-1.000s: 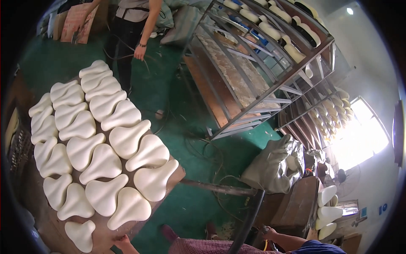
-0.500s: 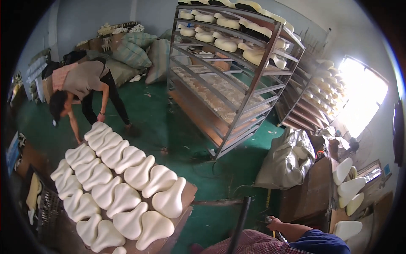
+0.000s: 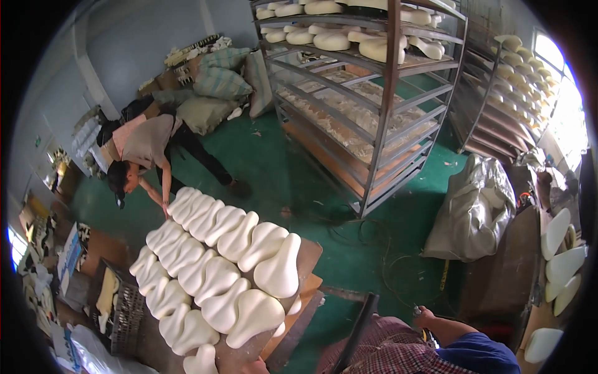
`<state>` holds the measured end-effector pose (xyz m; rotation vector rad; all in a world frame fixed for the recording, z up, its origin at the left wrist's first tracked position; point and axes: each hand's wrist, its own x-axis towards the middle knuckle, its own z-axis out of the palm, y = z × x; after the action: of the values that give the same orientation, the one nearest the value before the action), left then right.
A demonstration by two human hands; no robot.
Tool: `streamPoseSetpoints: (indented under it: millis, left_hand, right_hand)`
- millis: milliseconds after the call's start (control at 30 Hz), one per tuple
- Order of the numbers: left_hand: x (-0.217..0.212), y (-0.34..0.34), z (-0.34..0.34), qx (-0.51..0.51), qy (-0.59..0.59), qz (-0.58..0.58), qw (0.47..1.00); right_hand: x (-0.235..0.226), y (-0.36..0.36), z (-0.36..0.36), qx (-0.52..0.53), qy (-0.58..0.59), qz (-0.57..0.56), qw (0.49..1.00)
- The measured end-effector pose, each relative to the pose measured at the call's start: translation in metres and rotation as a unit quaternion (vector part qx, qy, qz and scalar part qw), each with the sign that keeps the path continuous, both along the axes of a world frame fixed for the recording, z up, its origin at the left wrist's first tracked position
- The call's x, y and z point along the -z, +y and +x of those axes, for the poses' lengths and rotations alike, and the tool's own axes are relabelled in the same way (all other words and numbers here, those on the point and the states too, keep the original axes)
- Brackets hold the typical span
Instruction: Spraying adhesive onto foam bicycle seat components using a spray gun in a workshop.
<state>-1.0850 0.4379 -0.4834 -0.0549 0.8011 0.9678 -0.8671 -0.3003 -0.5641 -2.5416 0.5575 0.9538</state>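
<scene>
My right hand is at the lower right, closed around a small metal-tipped tool whose kind I cannot make out. Only a bit of my left hand shows at the lower edge, against the near side of a brown board; its fingers are mostly hidden. Rows of cream, saddle-shaped foam pads cover this board. Below its right edge, more pads peek out. At the board's far end a co-worker bends over, with hands at its edge.
A metal rack with shelves of pads stands ahead, another rack behind it. A dark bar rises before me. To the right are a grey sack and loose pads; at left, a black crate. Hoses lie on the green floor.
The view has swung left, so everything sits further right. A bit of my left hand has come into view by the board. Pads under the board now show. My right hand keeps its grip.
</scene>
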Motion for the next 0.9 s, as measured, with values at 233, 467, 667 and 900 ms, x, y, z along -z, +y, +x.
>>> streamPoseSetpoints:
  millis: [233, 467, 667, 900]
  left_hand:
    - [-0.041, -0.027, 0.076, 0.044, -0.003, 0.014, 0.999]
    - [-0.056, -0.066, 0.147, 0.060, -0.021, 0.004, 0.998]
    - [-0.081, -0.099, 0.195, 0.060, -0.022, 0.012, 0.998]
    - [-0.110, -0.130, 0.292, 0.085, -0.020, 0.031, 0.996]
  right_hand:
    - [-0.007, -0.021, 0.050, 0.036, 0.008, 0.044, 0.998]
    - [0.040, -0.076, 0.062, 0.136, -0.019, 0.102, 0.985]
    - [0.052, -0.085, 0.050, 0.130, -0.032, 0.100, 0.986]
    - [0.052, -0.092, 0.052, 0.198, 0.022, 0.153, 0.968]
